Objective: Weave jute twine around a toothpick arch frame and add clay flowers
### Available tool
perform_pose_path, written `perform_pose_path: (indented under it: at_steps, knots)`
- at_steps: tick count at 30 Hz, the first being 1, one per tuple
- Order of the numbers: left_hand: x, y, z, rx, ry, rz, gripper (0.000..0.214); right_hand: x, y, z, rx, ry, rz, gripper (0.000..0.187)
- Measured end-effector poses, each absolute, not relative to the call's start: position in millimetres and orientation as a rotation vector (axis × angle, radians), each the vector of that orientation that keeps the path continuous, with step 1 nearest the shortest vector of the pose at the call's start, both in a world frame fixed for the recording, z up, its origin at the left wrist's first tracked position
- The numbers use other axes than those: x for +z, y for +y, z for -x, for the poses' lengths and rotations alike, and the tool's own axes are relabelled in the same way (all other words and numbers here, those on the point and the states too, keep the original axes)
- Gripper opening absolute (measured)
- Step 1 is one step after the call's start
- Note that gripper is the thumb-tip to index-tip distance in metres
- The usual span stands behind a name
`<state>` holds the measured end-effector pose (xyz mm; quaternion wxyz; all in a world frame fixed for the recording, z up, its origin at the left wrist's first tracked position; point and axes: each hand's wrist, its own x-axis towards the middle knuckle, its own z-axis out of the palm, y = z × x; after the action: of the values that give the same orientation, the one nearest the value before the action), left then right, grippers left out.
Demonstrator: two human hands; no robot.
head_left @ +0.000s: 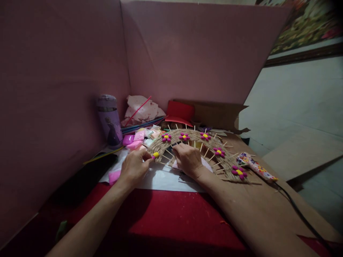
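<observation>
A half-ring of twine woven over thin wooden sticks (177, 134) lies in front of me, with several magenta clay flowers with yellow centres, such as the flower at the top (184, 136). At its left end is a yellow clay centre (155, 155) with a bit of purple clay beside it. My left hand (134, 167) pinches at that purple clay petal (153, 157). My right hand (188, 159) is over the inside of the half-ring, its fingers curled together near the inner stick ends. What its fingertips hold, if anything, is hidden.
Packets of coloured clay (135, 139) lie left of the half-ring, beside a purple tumbler (109, 121). A flower-patterned glue gun (257, 167) with a black cord rests on brown board at right. White paper (160, 180) and red cloth (171, 217) lie in front.
</observation>
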<state>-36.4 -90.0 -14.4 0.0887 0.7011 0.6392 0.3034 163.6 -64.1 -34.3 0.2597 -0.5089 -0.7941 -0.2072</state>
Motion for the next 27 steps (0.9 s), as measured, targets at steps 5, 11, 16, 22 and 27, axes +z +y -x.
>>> perform_pose_path:
  at_steps: [5, 11, 16, 22, 27]
  knots:
    - [-15.7, -88.9, 35.8, 0.909, 1.88, -2.086, 0.015, -33.8, -64.8, -162.9, -0.581, -2.142, 1.367, 0.016]
    - [-16.5, -88.3, 33.8, 0.885, 1.944, -2.155, 0.015, -34.0, -64.6, -162.8, -0.582, -2.148, 1.362, 0.017]
    - [-15.9, -87.2, 37.0, 0.93, 1.863, -2.133, 0.019, -34.3, -64.4, -163.1, -0.575, -2.144, 1.364, 0.019]
    - [-12.4, -84.9, 44.6, 1.0, 1.71, -2.045, 0.015, -35.6, -64.1, -163.6, -0.57, -2.137, 1.369, 0.018]
    - [-15.3, -86.7, 43.6, 0.962, 1.763, -2.174, 0.006, -36.7, -63.8, -164.9, -0.577, -2.145, 1.371, 0.017]
